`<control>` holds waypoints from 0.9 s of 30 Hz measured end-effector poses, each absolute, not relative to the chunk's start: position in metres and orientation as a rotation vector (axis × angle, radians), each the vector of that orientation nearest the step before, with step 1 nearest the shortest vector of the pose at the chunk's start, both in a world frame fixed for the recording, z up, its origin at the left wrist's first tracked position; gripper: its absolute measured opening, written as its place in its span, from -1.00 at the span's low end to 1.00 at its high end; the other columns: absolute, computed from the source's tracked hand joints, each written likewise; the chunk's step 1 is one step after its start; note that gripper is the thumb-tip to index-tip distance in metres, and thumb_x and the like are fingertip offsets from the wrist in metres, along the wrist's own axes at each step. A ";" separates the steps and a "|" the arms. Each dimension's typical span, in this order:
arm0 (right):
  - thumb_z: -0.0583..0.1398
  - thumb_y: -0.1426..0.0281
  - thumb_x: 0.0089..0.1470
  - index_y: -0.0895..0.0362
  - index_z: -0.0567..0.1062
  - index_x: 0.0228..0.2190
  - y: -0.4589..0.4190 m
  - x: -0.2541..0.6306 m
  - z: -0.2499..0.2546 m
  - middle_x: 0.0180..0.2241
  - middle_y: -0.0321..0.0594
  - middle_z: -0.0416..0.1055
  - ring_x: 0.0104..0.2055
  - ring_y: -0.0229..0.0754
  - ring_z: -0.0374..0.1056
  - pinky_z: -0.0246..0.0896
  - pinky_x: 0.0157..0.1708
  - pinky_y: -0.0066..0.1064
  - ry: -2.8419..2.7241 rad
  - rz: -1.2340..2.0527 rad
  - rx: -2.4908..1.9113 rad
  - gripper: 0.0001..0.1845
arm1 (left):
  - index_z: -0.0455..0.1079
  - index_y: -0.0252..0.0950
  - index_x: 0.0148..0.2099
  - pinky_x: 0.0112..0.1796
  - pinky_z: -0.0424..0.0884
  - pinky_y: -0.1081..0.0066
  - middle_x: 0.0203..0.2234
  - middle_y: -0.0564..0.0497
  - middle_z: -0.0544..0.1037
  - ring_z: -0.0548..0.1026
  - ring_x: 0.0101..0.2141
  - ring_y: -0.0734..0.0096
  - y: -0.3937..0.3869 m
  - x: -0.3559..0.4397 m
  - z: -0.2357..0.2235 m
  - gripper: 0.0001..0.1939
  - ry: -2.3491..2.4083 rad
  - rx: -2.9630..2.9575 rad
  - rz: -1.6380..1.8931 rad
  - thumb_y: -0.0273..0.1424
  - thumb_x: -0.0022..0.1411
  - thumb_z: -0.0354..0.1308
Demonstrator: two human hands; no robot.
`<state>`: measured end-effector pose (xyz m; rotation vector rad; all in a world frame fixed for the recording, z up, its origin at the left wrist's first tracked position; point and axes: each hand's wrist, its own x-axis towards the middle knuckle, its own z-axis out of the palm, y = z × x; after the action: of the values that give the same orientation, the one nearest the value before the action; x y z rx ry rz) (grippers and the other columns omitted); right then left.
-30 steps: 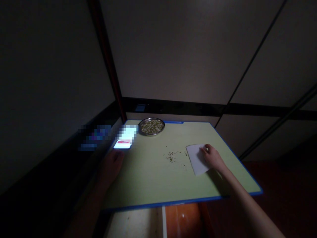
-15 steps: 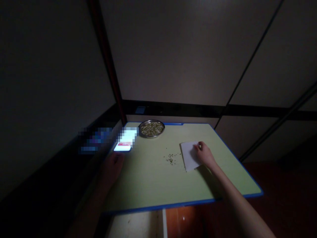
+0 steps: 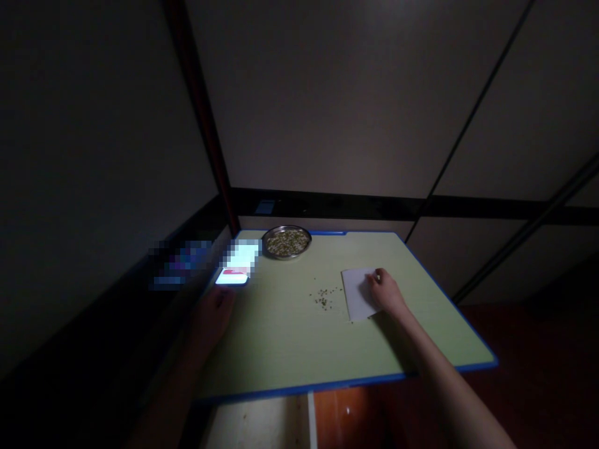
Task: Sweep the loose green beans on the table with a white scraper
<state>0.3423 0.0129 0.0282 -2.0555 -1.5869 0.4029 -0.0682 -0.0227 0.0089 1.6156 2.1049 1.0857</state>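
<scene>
A white piece of paper (image 3: 358, 296) lies on the right half of a pale green tabletop (image 3: 271, 337). My right hand (image 3: 387, 292) is closed on its upper right part, the fingers curled and pinched together. Just left of the paper, small greenish beans or seeds (image 3: 322, 300) are scattered, with a few stray ones by its lower edge. My left hand (image 3: 213, 312) rests in shadow at the table's left side, just below a lit phone (image 3: 233, 278). Its fingers look curled; whether anything is in them is hidden. A round metal dish (image 3: 287, 255) holding many greenish pieces sits at the back left.
Blue edging (image 3: 299, 391) runs around the table. A dark-banded cabinet or wall panel (image 3: 327, 125) rises right behind it, and another dark panel (image 3: 93, 156) stands close on the left. Below the front edge are a pale wooden surface (image 3: 262, 421) and a glossy orange one (image 3: 346, 415).
My right hand and the paper have slid left toward the scattered beans, mostly in the first half second, then stayed nearly still. The left hand keeps its place.
</scene>
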 end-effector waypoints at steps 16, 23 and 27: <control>0.05 0.25 0.21 0.21 0.44 -0.06 0.005 0.357 0.025 -0.14 0.10 0.53 -0.11 0.00 0.45 0.23 -0.20 -0.34 -1.602 0.390 -2.063 -0.62 | 0.42 -0.26 -0.23 -0.23 0.41 0.33 -0.32 -0.07 0.59 0.54 -0.26 0.19 -0.019 -0.074 0.000 -0.64 2.068 1.643 1.102 -0.12 0.19 -0.05; 0.05 0.18 0.19 0.16 0.43 -0.16 0.007 0.384 0.049 -0.27 -0.07 0.53 -0.26 -0.11 0.42 0.23 -0.31 -0.40 -1.733 0.507 -1.826 -0.65 | 0.42 -0.26 -0.23 -0.25 0.41 0.34 -0.33 -0.07 0.59 0.55 -0.26 0.18 -0.023 -0.069 0.008 -0.64 2.100 1.614 1.088 -0.13 0.17 -0.05; 0.04 0.16 0.19 0.15 0.42 -0.27 0.000 0.382 0.080 -0.39 -0.18 0.50 -0.36 -0.15 0.38 0.18 -0.40 -0.42 -1.950 0.631 -1.612 -0.67 | 0.41 -0.25 -0.25 -0.27 0.41 0.34 -0.34 -0.06 0.58 0.54 -0.29 0.19 -0.022 -0.070 0.007 -0.66 2.090 1.645 1.100 -0.14 0.18 -0.05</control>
<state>0.3818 0.0004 0.0795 -1.6119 -1.9501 0.6311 -0.0699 -0.0225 0.0069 1.6452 2.0897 1.1000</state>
